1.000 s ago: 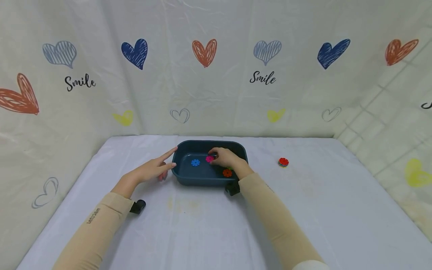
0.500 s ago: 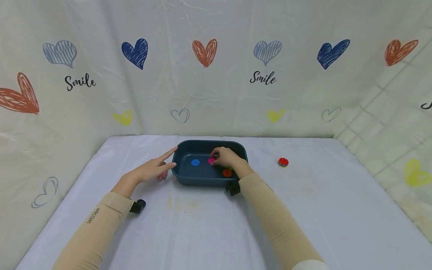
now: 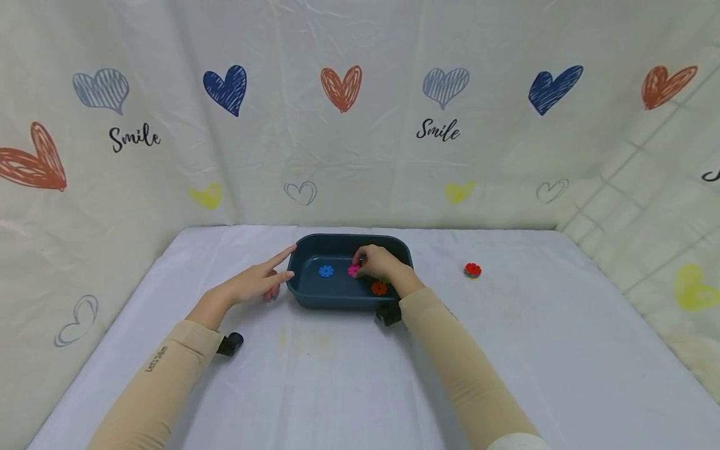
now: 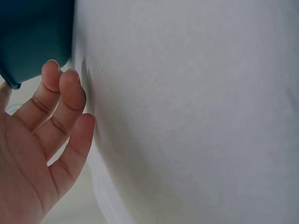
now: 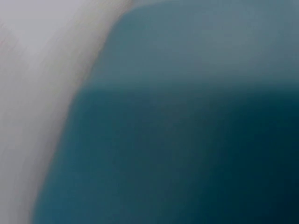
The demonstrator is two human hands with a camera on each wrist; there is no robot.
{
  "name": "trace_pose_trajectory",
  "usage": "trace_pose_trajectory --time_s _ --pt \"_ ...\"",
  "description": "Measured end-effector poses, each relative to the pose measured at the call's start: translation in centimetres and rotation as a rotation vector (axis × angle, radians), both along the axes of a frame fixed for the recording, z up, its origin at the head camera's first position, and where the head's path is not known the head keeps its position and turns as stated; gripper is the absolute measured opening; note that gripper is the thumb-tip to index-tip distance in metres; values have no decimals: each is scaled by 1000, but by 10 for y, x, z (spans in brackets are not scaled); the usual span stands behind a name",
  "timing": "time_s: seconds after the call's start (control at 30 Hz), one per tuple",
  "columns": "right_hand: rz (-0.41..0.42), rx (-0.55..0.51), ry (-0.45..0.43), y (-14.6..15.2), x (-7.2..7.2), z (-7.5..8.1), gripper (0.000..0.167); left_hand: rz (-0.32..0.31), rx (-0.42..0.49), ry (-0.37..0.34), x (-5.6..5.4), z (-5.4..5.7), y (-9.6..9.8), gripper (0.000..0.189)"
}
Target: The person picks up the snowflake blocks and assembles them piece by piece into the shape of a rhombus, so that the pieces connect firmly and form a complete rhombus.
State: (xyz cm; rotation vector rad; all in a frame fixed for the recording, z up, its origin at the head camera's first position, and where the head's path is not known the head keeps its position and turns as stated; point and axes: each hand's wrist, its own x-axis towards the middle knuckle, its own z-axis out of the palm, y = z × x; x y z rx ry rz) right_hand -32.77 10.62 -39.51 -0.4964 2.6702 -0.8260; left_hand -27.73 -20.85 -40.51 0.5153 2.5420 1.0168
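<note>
A dark blue-green plastic basin (image 3: 315, 302) stands on the table in the head view. My left hand (image 3: 247, 284) is at its left end, index finger and thumb extended to the rim. In the left wrist view the other fingers (image 4: 72, 93) bend loosely and hold nothing. My right hand (image 3: 378, 262) reaches into the basin and pinches a pink flower-shaped disc (image 3: 353, 270), partly hidden by the fingers. A blue flower-shaped disc (image 3: 326, 271) lies on the basin floor to its left. An orange-red one (image 3: 379, 288) lies below the hand, beside a mostly covered green one (image 3: 384, 280).
Right of the basin, a small stack of flower-shaped discs (image 3: 472, 270), red on top, sits on the white tablecloth (image 3: 349, 387). A patterned curtain (image 3: 371, 162) hangs behind the table. The blurred basin wall (image 5: 163, 154) fills most of the right wrist view.
My right hand and the pink disc have shifted slightly to the right inside the basin. My left hand stays at the rim.
</note>
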Motion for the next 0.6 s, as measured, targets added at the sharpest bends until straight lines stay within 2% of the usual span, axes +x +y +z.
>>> trace_pose_trajectory --time_s 0.37,0.6 --pt "13 70 41 -1 5 4 28 -4 10 3 2 1 0 73" --pt "71 80 34 2 6 1 29 0 13 1 2 0 0 73"
